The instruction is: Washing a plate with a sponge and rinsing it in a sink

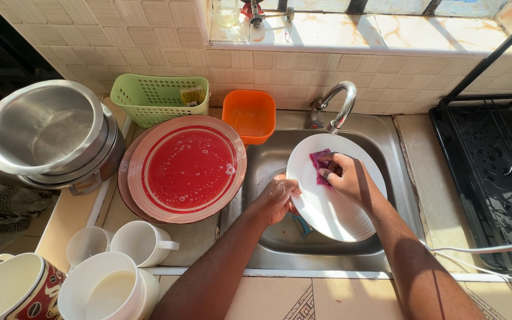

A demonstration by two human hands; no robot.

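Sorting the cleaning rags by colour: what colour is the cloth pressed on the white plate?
The cloth is magenta-pink, seen in the head view.

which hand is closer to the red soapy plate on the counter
Left. The left hand grips the white plate's edge over the sink, just right of the red plate. The right hand, holding a purple cloth, is farther right.

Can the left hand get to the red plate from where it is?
Probably yes, once freed: the left hand grips the white plate rim, and the red plate lies uncovered just beside it on the counter.
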